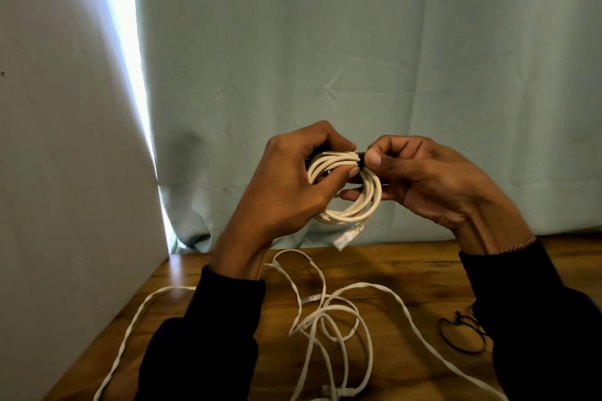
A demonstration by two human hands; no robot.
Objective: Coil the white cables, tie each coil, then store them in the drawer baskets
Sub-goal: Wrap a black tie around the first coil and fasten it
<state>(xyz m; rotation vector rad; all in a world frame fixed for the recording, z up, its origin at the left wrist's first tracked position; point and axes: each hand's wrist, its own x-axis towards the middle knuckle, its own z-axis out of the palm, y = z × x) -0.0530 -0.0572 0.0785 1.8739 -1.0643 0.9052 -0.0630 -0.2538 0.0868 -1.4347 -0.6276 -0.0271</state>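
Note:
I hold a coiled white cable point(365, 202) in the air above the wooden table point(384, 267). My left hand point(286, 182) grips the coil's left side, thumb across the loops. My right hand point(420, 172) pinches a dark tie point(361, 155) at the top of the coil, its lower fingers behind the loops. A clear plug point(347, 238) hangs from the coil's bottom. Loose white cable point(329, 319) lies tangled on the table below my hands, with long strands trailing to the left and right.
Thin black ties point(462, 335) lie on the table at the right, partly under my sleeve. A pale green curtain point(358, 58) hangs behind the table, and a light wall panel point(65, 172) stands at the left.

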